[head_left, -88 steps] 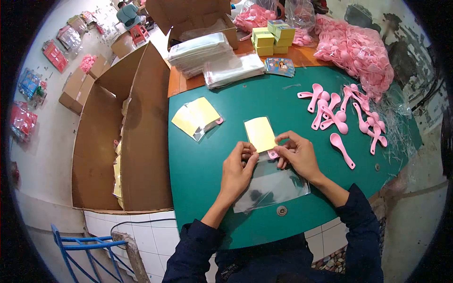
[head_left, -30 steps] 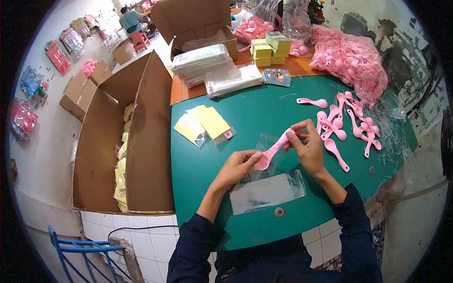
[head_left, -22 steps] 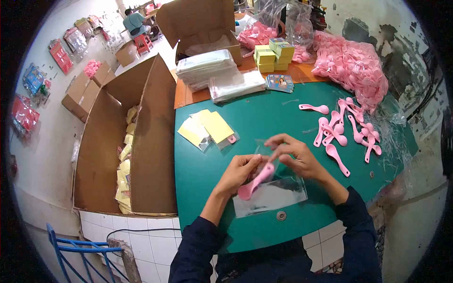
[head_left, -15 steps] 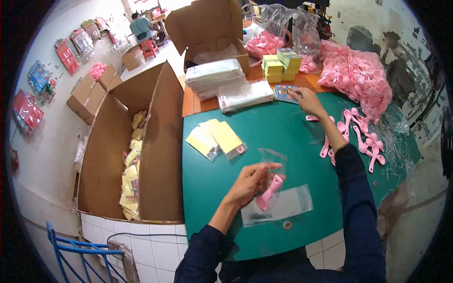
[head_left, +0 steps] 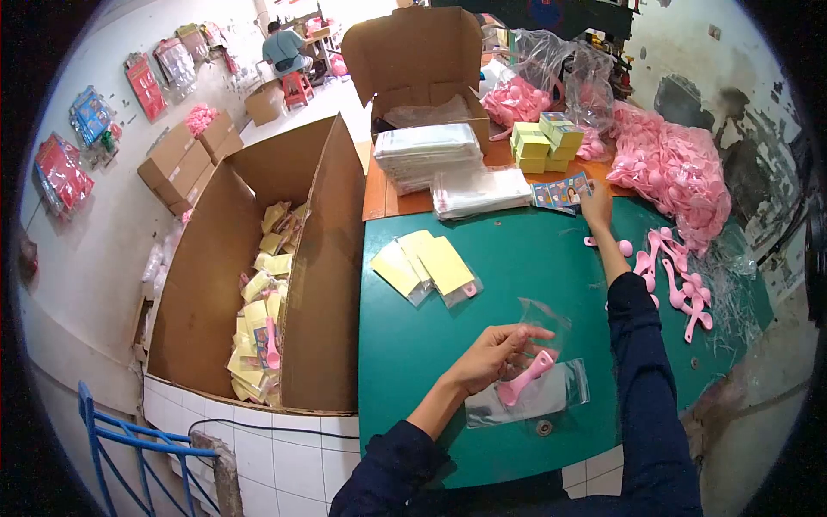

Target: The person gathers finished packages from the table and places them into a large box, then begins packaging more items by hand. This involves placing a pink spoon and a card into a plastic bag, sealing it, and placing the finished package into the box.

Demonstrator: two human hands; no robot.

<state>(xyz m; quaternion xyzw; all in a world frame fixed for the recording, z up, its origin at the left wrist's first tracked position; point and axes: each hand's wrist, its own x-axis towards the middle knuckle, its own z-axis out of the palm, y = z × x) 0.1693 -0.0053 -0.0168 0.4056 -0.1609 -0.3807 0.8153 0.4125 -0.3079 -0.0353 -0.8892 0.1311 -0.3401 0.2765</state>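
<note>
My left hand (head_left: 493,358) is closed on a clear plastic bag (head_left: 544,323) with a pink spoon (head_left: 525,377) in it, above flat clear bags (head_left: 564,392) on the green table (head_left: 431,379). At the back, my right hand (head_left: 596,207) pinches a blue printed card (head_left: 568,189) at its right end, beside the small stack of cards. Loose pink spoons (head_left: 674,284) lie to the right of my right forearm. Bagged yellow cards (head_left: 444,263) lie on the table's left part.
A tall cardboard box (head_left: 323,258) with filled packs stands left of the table. Bag stacks (head_left: 482,191), yellow card blocks (head_left: 560,133) and a big bag of pink spoons (head_left: 672,168) are at the back. A person (head_left: 282,47) sits far off.
The view has shifted, so the scene sits further right and lower. A blue card now extends out from the stack, its right end in my right hand. My left hand still holds the bag.
</note>
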